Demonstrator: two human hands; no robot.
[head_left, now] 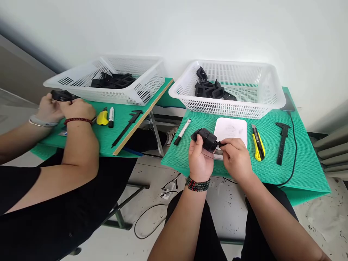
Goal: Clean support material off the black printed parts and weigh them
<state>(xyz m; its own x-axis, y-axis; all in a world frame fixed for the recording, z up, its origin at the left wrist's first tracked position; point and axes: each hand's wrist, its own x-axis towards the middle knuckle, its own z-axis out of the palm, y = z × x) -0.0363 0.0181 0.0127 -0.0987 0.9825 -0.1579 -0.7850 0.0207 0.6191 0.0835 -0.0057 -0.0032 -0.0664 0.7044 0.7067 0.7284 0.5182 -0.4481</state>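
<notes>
My left hand (200, 159) is closed around a black plastic part (204, 139), held above the front of the green mat. My right hand (236, 156) is pinched at the part's right end, on a small dark piece (219, 144) whose kind I cannot make out. Whether that piece is joined to the part is hidden by the fingers. Behind and below my hands lies a shallow white tray (231, 124) with dark specks in it. A yellow utility knife (258, 143) lies right of the tray, and a marker (182, 132) lies to its left.
A white plastic basket (231, 106) with black parts (210, 88) stands at the back. At right lie a black caliper (283, 143) and a cable (295, 152). On the left, a co-worker's hands (77, 110) hold a black part by another basket (122, 96). A gap separates the tables.
</notes>
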